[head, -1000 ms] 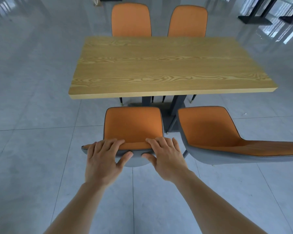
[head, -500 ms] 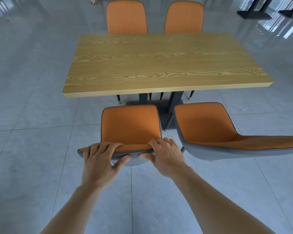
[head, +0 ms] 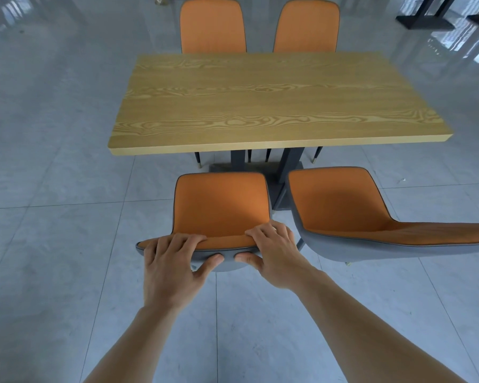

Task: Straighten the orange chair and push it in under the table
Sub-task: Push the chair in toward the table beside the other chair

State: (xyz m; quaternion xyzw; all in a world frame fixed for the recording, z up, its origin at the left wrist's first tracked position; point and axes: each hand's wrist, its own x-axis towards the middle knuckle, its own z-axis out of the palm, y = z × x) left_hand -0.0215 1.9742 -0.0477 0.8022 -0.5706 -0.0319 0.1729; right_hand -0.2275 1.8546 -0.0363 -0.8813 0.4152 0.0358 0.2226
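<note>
The chair (head: 221, 205) being held is orange inside with a grey shell and dark piping, like its neighbour (head: 343, 205); the table (head: 260, 100) is yellow-tan with swirling wood grain; the floor (head: 53, 217) is pale grey marbled tile.

Orange chair (head: 221, 205), upright (grey-backed), before table (head: 274, 100)

This looks like a dining hall or a canteen, not a home. A long wooden table (head: 274, 100) stands on a dark metal base, with four matching orange chairs: two at its far edge (head: 213, 26) (head: 306, 26) and two at its near edge (head: 221, 205) (head: 340, 205). The floor (head: 53, 189) is of large, shiny grey tiles and is wide and open. Near the top right corner, more dark table bases (head: 426, 17) stand.
</note>
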